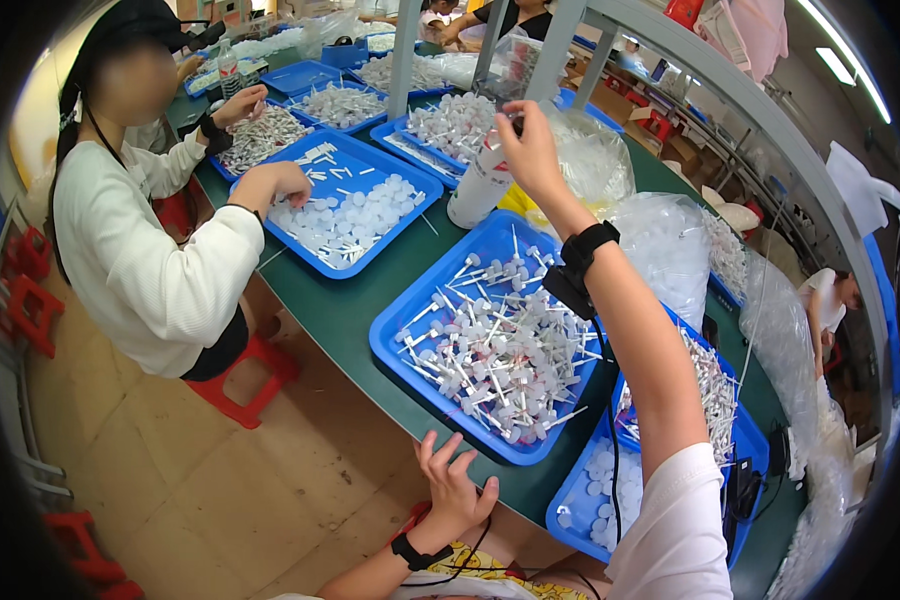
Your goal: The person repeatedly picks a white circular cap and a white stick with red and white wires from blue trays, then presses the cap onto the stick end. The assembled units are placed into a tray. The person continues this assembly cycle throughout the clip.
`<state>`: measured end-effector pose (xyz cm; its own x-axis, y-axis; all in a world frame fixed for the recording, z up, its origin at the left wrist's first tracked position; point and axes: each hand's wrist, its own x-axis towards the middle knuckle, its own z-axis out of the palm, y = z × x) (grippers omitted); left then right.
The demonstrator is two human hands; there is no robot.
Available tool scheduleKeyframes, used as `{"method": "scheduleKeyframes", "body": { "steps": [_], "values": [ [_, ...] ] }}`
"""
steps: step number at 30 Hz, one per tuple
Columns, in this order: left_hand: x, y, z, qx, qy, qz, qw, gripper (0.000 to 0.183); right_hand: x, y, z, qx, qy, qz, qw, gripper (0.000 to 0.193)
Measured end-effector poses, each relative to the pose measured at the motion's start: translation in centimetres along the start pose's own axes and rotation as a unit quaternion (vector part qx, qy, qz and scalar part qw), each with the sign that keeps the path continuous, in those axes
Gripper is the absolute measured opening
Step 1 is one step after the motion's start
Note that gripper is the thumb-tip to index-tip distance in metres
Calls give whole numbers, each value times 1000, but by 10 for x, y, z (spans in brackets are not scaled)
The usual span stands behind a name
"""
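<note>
Bright indoor light, glowing ceiling lamps (836, 66) upper right, fisheye-bent edges, black corners

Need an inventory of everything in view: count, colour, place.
Table: 1, green, centre
Trays: at least six, blue, on table
Stick-and-disc parts: many, mostly white, in nearest tray
Loose discs: many, translucent white, in co-worker's tray
Tumbler: 1, mostly white, beyond nearest tray
Plastic bags: several, clear, right
Bottle: 1, clear, far left
Frame: 1, grey, over table
Stools: several, red, left floor
Co-worker: 1, white top, left; others behind
Wristbands: 2, black, person's wrists
Left hand: 1, bare, table edge
Right hand: 1, bare, by tumbler's top
</note>
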<state>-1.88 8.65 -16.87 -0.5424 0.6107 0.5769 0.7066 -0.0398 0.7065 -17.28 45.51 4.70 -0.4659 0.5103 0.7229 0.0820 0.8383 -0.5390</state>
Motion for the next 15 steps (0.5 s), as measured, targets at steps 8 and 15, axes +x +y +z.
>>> {"method": "scheduleKeyframes", "body": {
  "steps": [8, 15],
  "values": [
    [3, 1, -3, 9, -7, 13, 1000, 49, -4, -9, -20, -80, -170, 60, 980, 101],
    [8, 5, -4, 17, -1, 20, 1000, 45, -21, -74, -79, -170, -300, 95, 934, 98]
  ]
}}
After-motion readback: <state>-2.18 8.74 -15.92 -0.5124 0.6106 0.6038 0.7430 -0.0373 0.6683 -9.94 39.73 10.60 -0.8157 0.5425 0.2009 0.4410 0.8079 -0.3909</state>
